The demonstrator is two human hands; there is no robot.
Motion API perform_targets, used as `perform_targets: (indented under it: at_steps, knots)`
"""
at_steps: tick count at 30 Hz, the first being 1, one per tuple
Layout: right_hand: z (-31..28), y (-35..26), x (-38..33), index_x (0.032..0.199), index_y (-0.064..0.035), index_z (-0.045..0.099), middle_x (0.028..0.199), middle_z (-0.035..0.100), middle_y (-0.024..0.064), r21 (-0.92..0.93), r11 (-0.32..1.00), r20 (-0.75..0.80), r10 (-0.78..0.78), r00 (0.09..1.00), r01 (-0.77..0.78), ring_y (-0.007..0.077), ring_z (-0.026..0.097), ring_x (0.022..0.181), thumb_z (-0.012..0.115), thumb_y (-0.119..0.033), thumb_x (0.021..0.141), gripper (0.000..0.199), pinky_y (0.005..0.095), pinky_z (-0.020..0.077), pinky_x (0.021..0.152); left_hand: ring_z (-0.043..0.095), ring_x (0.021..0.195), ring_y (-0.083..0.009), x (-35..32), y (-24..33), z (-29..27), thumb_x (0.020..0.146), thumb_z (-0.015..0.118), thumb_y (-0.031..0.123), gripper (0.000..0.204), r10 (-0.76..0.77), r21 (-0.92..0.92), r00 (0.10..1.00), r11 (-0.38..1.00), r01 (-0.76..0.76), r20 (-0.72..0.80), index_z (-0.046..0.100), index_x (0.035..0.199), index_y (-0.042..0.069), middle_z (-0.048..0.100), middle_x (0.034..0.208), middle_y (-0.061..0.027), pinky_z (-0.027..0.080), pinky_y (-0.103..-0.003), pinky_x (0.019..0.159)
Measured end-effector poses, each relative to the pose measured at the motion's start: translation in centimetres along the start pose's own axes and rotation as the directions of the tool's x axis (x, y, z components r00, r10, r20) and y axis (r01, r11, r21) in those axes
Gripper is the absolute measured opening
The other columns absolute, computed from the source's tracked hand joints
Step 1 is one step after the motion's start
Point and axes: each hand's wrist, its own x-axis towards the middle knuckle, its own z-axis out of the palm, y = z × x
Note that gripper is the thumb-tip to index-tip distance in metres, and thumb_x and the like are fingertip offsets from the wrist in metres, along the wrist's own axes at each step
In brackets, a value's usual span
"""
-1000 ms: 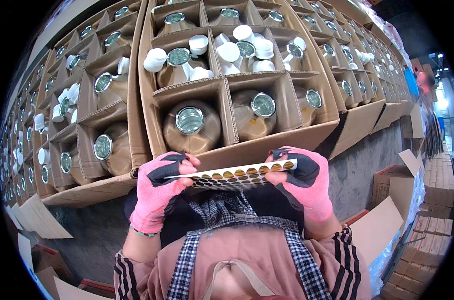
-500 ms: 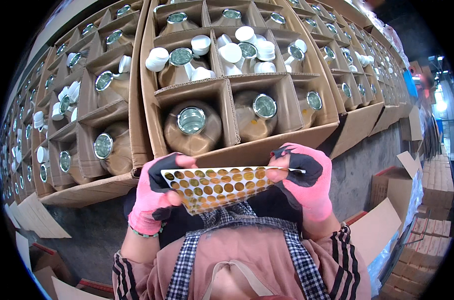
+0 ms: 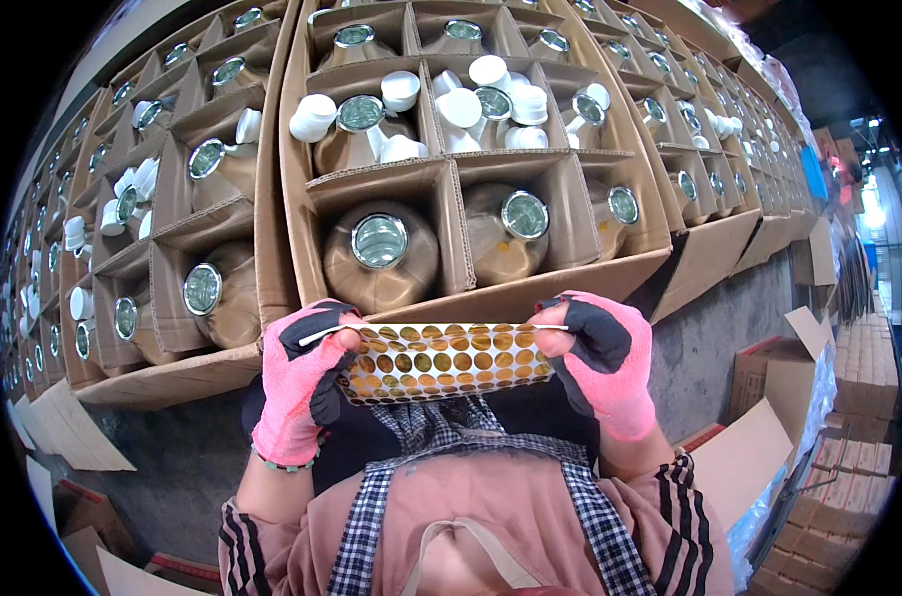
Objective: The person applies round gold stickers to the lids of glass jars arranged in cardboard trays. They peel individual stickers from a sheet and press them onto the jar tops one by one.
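Observation:
Between my hands hangs a white sheet of round gold stickers [image 3: 441, 362], stretched across in front of my body with its upper edge bent over. My left hand [image 3: 307, 372], in a pink and dark grey glove with bare fingertips, pinches its left end. At the opposite end, my right hand [image 3: 602, 363] in a matching glove grips the sheet between thumb and fingers. Just beyond the sheet stands a divided cardboard box [image 3: 481, 303]. In its nearest cells are clear glass jars, among them a round jar [image 3: 379, 258] and a second jar [image 3: 511, 233].
White caps [image 3: 461, 107] lie in clusters among the jars of the middle row. A similar box of jars [image 3: 218, 328] stands at left, and more boxes [image 3: 709, 243] run off to the right. Opened cartons [image 3: 759, 457] sit on the concrete floor [image 3: 694, 358] at lower right.
My left hand has shifted its hold up to the sheet's upper left corner, fingers now closed there. The sheet has gone from slanted to level and its top edge folds over.

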Motion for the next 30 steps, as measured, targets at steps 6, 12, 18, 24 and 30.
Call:
perform_targets:
  at_steps: [6,12,18,24,30]
  knots:
    - [-0.2,0.0,0.2,0.080,0.0000,0.061,0.066,0.056,0.0090,-0.092,0.989,-0.041,-0.116,0.992,0.112,0.0188,0.055,0.060,0.064,-0.003,0.069,0.012,0.0265,0.0439,0.057,0.048,0.066,-0.0119,-0.1,0.5,0.3,0.069,0.062,0.021,0.027,0.026,0.058,0.999,0.998,-0.029,0.045,0.058,0.070,-0.005,0.054,0.072,-0.0057,0.036,-0.022,0.060]
    - [-0.4,-0.6,-0.1,0.081,-0.0036,0.060,0.071,0.057,0.0092,-0.213,0.972,-0.037,-0.112,0.993,0.102,0.0234,0.054,0.062,0.065,0.000,0.065,0.017,0.0284,0.0445,0.058,0.050,0.066,-0.0136,-0.1,0.5,0.0,0.069,0.060,0.021,0.027,0.013,0.107,1.000,0.994,-0.015,0.023,0.058,0.071,-0.005,0.054,0.070,-0.0070,0.037,-0.023,0.059]
    - [-0.5,-0.4,0.1,0.079,-0.0044,0.060,0.073,0.059,0.0082,-0.375,0.891,-0.010,-0.280,0.960,0.256,0.0232,0.057,0.067,0.065,0.001,0.062,0.019,0.0303,0.0453,0.063,0.050,0.064,-0.0130,-0.3,0.5,0.2,0.068,0.059,0.018,0.024,0.067,0.107,0.998,0.992,-0.067,0.010,0.058,0.070,-0.005,0.054,0.070,-0.0067,0.037,-0.023,0.058]
    - [-0.6,-0.1,0.2,0.076,-0.0016,0.058,0.074,0.063,0.0100,-0.403,0.827,0.025,-0.418,0.908,0.392,0.0225,0.060,0.066,0.065,0.006,0.060,0.019,0.0290,0.0476,0.062,0.050,0.065,-0.0128,-0.3,0.5,0.2,0.068,0.061,0.018,0.024,-0.011,0.057,1.000,0.998,0.011,0.008,0.059,0.071,-0.005,0.055,0.071,-0.0067,0.037,-0.022,0.059]
    - [-0.7,0.0,0.4,0.077,-0.0021,0.059,0.075,0.064,0.0104,-0.432,0.756,0.068,-0.517,0.853,0.492,0.0228,0.059,0.064,0.066,0.007,0.058,0.022,0.0312,0.0487,0.061,0.052,0.068,-0.0117,-0.5,0.5,0.1,0.070,0.063,0.017,0.022,-0.054,-0.032,0.999,0.998,0.053,-0.008,0.058,0.077,-0.004,0.057,0.075,-0.0061,0.040,-0.022,0.062]
